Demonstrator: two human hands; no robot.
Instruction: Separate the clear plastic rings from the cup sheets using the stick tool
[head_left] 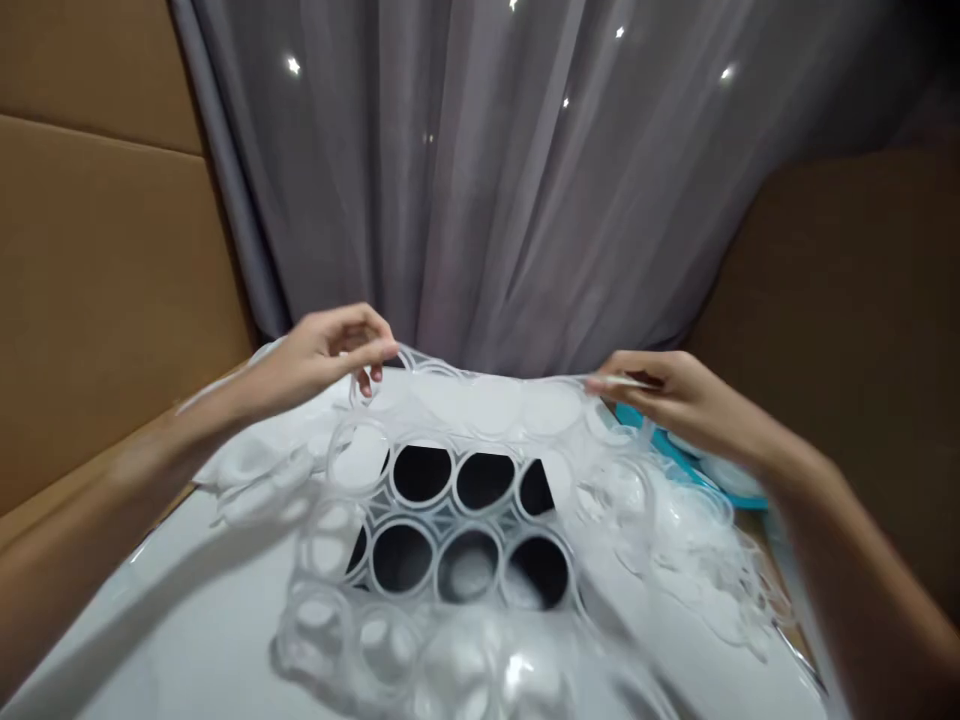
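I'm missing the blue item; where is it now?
In the head view, the blue item lies on the right, just under the right hand, partly covered by the clear ring sheet.

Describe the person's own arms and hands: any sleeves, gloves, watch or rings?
The left arm and right arm are bare as far as the picture shows, no sleeves in view. The left hand and right hand wear no gloves. No watch, bracelet or ring is visible, though blur softens the forearms.
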